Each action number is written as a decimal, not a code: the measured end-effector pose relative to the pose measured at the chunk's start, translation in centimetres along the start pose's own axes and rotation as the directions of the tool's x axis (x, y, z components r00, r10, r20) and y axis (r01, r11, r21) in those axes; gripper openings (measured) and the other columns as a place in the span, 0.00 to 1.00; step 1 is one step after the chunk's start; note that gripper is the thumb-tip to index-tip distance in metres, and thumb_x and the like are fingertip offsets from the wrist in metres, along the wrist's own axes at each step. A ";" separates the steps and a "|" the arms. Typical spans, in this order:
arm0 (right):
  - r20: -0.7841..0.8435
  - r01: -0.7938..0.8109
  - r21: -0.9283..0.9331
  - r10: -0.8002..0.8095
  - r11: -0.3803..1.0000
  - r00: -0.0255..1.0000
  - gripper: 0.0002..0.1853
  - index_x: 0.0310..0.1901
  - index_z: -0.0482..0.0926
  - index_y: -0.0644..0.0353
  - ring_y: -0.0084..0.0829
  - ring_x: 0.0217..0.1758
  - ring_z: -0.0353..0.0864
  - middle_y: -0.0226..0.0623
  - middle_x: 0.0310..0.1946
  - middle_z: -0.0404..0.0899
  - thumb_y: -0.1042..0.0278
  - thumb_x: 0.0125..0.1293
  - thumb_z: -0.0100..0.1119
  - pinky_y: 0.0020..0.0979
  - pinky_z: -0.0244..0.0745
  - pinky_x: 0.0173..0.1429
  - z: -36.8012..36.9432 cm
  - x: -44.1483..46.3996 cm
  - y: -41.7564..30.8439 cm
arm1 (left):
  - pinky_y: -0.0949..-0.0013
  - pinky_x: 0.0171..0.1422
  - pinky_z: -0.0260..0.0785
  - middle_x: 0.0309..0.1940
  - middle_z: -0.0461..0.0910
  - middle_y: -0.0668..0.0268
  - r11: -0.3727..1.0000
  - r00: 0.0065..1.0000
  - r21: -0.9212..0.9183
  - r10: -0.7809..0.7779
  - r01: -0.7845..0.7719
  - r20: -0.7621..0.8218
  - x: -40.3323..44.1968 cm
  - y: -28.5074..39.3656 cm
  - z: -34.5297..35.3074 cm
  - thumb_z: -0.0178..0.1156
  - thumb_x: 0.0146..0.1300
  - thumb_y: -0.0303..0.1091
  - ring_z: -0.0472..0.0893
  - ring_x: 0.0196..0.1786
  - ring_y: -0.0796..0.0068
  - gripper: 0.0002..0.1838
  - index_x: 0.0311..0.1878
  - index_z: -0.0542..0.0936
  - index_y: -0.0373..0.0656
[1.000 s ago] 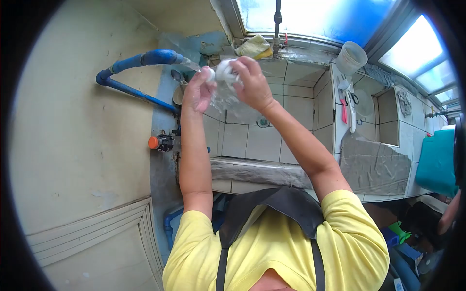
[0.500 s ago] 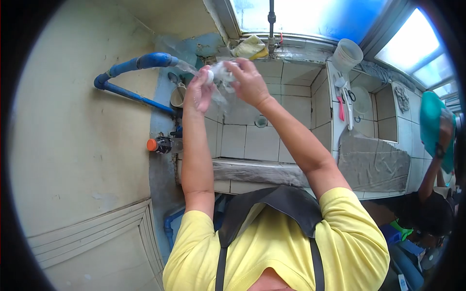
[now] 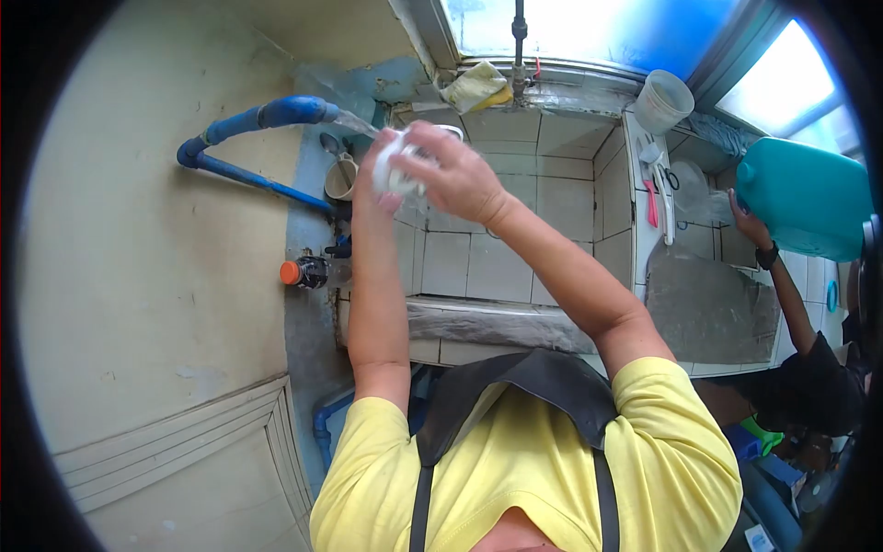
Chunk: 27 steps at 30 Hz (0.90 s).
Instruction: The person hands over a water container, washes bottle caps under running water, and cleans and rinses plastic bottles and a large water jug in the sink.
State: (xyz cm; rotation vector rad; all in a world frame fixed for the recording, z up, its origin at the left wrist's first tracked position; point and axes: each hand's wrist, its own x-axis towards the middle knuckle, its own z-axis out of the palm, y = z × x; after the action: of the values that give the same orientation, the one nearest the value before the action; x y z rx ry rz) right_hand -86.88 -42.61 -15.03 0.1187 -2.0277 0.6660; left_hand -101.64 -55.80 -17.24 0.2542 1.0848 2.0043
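Under the water stream point(image 3: 354, 122), a white object point(image 3: 391, 168) is held between my hands, too blurred for me to tell its kind. My left hand point(image 3: 372, 158) grips it from the left, most of its fingers hidden behind the object. Curled over the front of it are the fingers of my right hand point(image 3: 451, 175), smeared by motion. A white rim shows just above my right hand; I cannot tell whether it belongs to the same object. Both hands are over the left part of the tiled sink point(image 3: 506, 262).
Water runs from a blue pipe point(image 3: 299, 111). Left of the sink are a cup with spoons point(image 3: 340, 177) and an orange-capped bottle point(image 3: 308, 273). A white bucket point(image 3: 662, 101) and a red-handled utensil point(image 3: 651, 204) lie right. Another person's hand point(image 3: 750, 221) touches a teal jug point(image 3: 809, 198).
My hands have come closer together around the white object, my right hand shifting left and slightly down. The other person's teal jug has swung left and up, over the counter.
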 end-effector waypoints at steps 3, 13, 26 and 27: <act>0.038 -0.128 -0.093 0.132 0.987 0.991 0.30 0.57 0.77 0.50 0.48 0.57 0.78 0.46 0.55 0.73 0.78 0.49 0.64 0.40 0.78 0.59 0.5 -0.4 1.4 | 0.74 0.36 0.70 0.40 0.83 0.70 1.000 1.000 -0.005 -0.003 0.003 -0.012 -0.1 -0.2 0.7 0.66 0.67 0.39 0.81 0.40 0.80 0.12 0.50 0.81 0.47; 0.036 0.008 -0.149 -0.003 0.989 0.999 0.22 0.54 0.78 0.50 0.46 0.53 0.79 0.46 0.53 0.74 0.74 0.55 0.62 0.41 0.79 0.55 -0.3 -0.7 0.5 | 0.72 0.45 0.74 0.43 0.83 0.70 1.000 1.000 -0.009 -0.005 0.005 0.014 0.6 0.1 -0.1 0.65 0.68 0.41 0.82 0.47 0.76 0.15 0.53 0.80 0.46; 0.011 -0.098 -0.102 0.100 0.990 0.995 0.26 0.56 0.78 0.50 0.48 0.57 0.78 0.46 0.53 0.74 0.77 0.52 0.63 0.41 0.77 0.59 0.0 -0.2 0.1 | 0.69 0.45 0.75 0.45 0.81 0.68 0.999 0.998 -0.021 0.050 -0.049 0.047 0.5 0.3 -0.8 0.65 0.68 0.43 0.82 0.45 0.73 0.17 0.54 0.79 0.47; -0.022 -0.016 -0.050 0.014 0.999 1.000 0.27 0.57 0.78 0.51 0.49 0.56 0.77 0.46 0.53 0.74 0.79 0.51 0.62 0.41 0.77 0.60 -0.1 -0.3 -0.4 | 0.69 0.44 0.75 0.45 0.81 0.68 0.999 0.999 -0.022 0.042 -0.041 0.012 -0.1 0.1 0.4 0.65 0.68 0.43 0.81 0.44 0.74 0.17 0.54 0.79 0.47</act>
State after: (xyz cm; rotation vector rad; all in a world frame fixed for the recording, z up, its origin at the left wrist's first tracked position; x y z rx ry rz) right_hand -86.47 -42.97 -15.05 0.0668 -2.0246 0.6233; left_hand -101.41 -55.66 -16.89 0.2801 1.0571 2.0473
